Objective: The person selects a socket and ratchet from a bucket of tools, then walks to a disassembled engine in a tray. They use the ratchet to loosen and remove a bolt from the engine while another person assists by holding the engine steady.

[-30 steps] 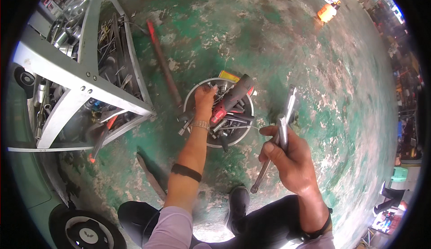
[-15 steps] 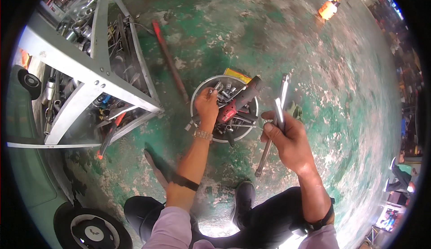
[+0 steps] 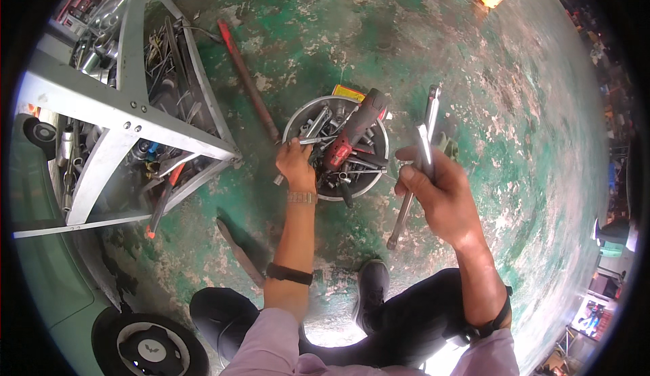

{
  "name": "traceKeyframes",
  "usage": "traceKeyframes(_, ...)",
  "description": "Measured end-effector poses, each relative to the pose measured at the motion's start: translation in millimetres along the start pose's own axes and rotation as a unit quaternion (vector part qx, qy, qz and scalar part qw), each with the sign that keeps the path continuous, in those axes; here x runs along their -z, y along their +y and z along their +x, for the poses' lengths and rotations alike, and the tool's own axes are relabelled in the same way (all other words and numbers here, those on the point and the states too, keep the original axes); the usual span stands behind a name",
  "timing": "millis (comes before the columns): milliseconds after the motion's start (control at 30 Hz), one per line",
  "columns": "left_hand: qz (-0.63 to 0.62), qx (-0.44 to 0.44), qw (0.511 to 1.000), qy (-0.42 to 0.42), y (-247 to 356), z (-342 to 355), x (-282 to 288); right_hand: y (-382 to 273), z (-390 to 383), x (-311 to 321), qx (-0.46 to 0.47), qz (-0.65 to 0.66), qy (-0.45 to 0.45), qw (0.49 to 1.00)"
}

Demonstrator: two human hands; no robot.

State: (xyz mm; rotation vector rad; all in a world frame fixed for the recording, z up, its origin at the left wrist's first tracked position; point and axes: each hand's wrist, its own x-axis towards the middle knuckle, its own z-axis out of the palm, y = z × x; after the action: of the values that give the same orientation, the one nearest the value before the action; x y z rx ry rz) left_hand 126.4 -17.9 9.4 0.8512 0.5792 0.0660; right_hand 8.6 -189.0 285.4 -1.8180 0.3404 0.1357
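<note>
Two hands at work over a round metal bowl of tools, set on a worn green floor just in front of the crouching person. Left hand reaches over the bowl's near-left rim, fingers closed on a slim chrome tool lying among sockets & wrenches. Right hand is raised to the bowl's right, fist wrapped round a long chrome ratchet handle, its lower end sticking out below the fist. A red power tool lies tilted across the bowl's contents. Left of bowl: long red bar on the floor, then a grey metal tool cart w/ cluttered shelves. Black shoe near bottom ctr.
</note>
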Motion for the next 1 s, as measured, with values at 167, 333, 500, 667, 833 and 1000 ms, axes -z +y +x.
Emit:
traceKeyframes(167,0.168,-0.066,0.979,-0.095,8,-5,5,1,3,3,0.014,0.04,0.032,0.999)
traceKeyframes(333,0.292,-0.043,0.935,-0.196,16,-17,-4,1,9,3,0.01,0.032,0.009,0.999)
traceKeyframes(500,0.513,-0.196,0.821,-0.154,7,-53,-17,3,11,-5,0.004,0.068,0.016,0.998)
traceKeyframes(667,0.488,-0.286,0.808,-0.163,-3,-64,-21,2,13,-6,0.003,0.053,0.012,0.999)
traceKeyframes(833,0.523,-0.348,0.743,-0.23,-11,-71,-11,3,16,-9,0.001,0.052,0.005,0.999)
traceKeyframes(1000,0.549,-0.298,0.737,-0.259,-22,-80,0,6,15,-11,0.019,0.03,0.005,0.999)
